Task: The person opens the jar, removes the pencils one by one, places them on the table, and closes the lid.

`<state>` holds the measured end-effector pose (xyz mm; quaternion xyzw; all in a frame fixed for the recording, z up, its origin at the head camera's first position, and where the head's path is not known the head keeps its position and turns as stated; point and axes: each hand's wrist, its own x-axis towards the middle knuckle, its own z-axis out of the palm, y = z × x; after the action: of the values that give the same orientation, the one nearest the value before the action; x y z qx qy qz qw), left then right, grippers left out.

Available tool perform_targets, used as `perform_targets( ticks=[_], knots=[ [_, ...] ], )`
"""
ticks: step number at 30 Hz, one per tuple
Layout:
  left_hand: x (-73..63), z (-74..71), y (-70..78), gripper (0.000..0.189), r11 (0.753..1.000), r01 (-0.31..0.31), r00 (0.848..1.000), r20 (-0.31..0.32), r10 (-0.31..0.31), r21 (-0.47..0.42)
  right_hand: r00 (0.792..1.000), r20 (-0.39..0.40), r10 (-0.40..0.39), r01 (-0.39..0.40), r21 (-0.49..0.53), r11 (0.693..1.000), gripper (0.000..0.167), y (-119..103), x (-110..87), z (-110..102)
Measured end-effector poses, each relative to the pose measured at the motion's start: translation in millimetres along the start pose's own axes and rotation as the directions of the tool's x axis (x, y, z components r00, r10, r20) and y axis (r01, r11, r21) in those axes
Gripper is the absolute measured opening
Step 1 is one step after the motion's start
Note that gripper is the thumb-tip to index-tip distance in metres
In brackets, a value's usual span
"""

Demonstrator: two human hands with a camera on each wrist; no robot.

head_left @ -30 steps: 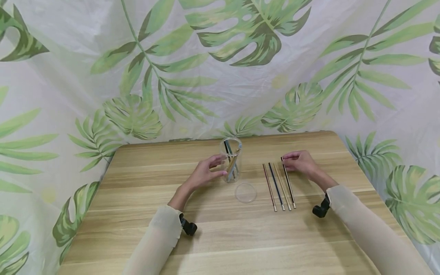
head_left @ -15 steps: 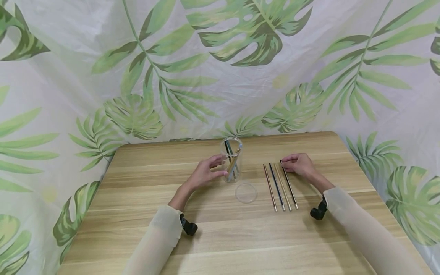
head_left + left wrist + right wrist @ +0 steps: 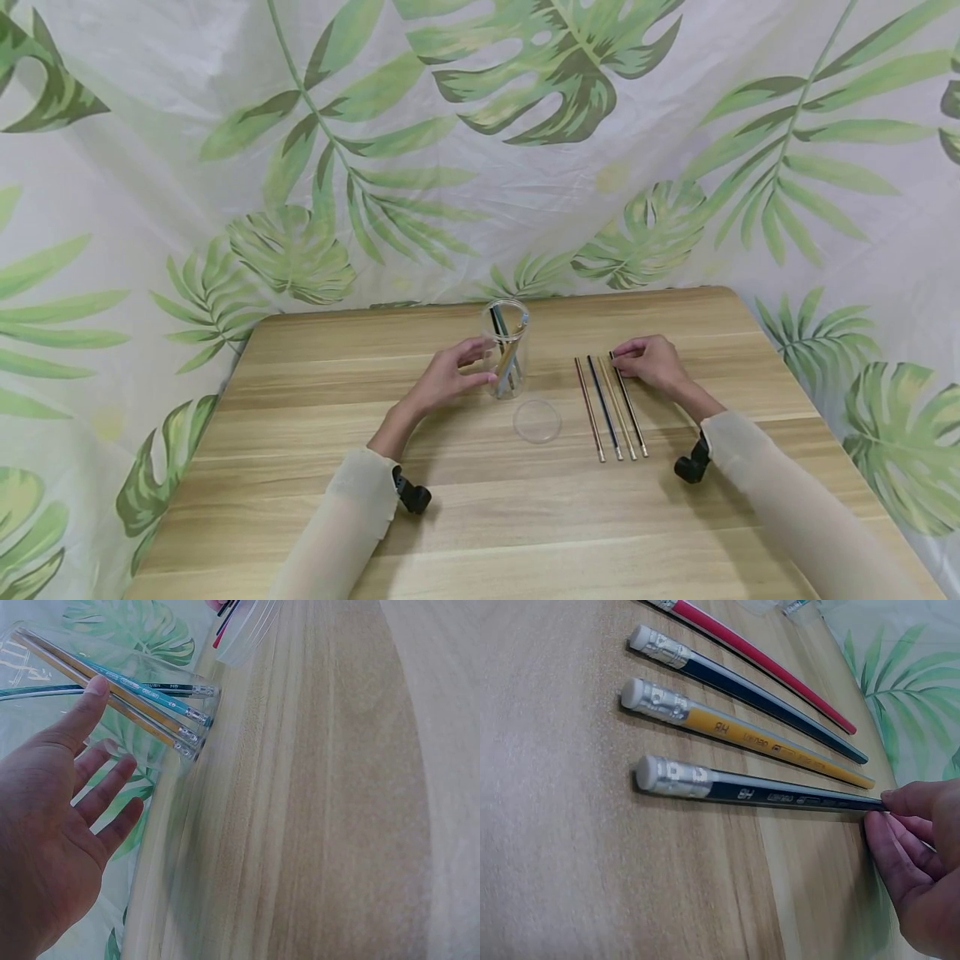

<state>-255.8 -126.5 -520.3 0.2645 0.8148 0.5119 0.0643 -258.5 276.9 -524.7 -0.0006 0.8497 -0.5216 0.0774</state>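
My left hand (image 3: 442, 379) holds the upright clear jar (image 3: 517, 367) from its left side, thumb at the front and fingers partly behind it. Several pencils (image 3: 142, 701) lean inside, eraser ends down. My right hand (image 3: 654, 364) pinches the far end of a black pencil (image 3: 780, 796) between thumb and fingers; the pencil lies along the table at the right of a row. Beside it lie a yellow pencil (image 3: 765, 742), a dark blue pencil (image 3: 765, 705) and a red pencil (image 3: 765, 660), roughly parallel, white erasers toward me.
A clear round lid (image 3: 537, 421) lies flat on the wooden table (image 3: 480, 533), between the jar and the pencil row. Behind the table's far edge hangs a leaf-patterned cloth (image 3: 525, 208). A black wrist camera (image 3: 692, 462) sits at my right sleeve.
My right hand has shifted slightly left and nearer, and the black pencil's far end has come closer to the row. My left hand and the jar have stayed in place.
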Motion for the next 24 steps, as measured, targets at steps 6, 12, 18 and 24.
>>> perform_targets(
  ticks=[6, 12, 18, 24],
  knots=[
    [-0.2, -0.1, -0.1, 0.069, 1.0, -0.003, 1.0, -0.003, 0.003, 0.007, 1.0, -0.001, -0.029, 0.029, -0.061, 0.998, 0.024, -0.9, -0.5, 0.7],
    [-0.1, 0.2, 0.1, 0.068, 1.0, -0.004, 1.0, -0.004, 0.004, 0.009, 0.999, -0.013, -0.035, 0.033, -0.094, 0.995, 0.025, 0.4, -0.5, 1.4],
    [0.3, 1.2, -0.3, 0.068, 1.0, -0.014, 1.0, -0.015, 0.014, -0.01, 0.998, -0.033, -0.053, 0.049, -0.126, 0.991, 0.024, 2.0, -0.3, 2.0],
    [1.0, 1.5, -1.2, 0.067, 0.999, -0.022, 1.0, -0.019, 0.022, -0.023, 0.992, -0.062, -0.106, 0.09, -0.227, 0.97, 0.02, 2.4, -0.2, 4.3]
  ],
)
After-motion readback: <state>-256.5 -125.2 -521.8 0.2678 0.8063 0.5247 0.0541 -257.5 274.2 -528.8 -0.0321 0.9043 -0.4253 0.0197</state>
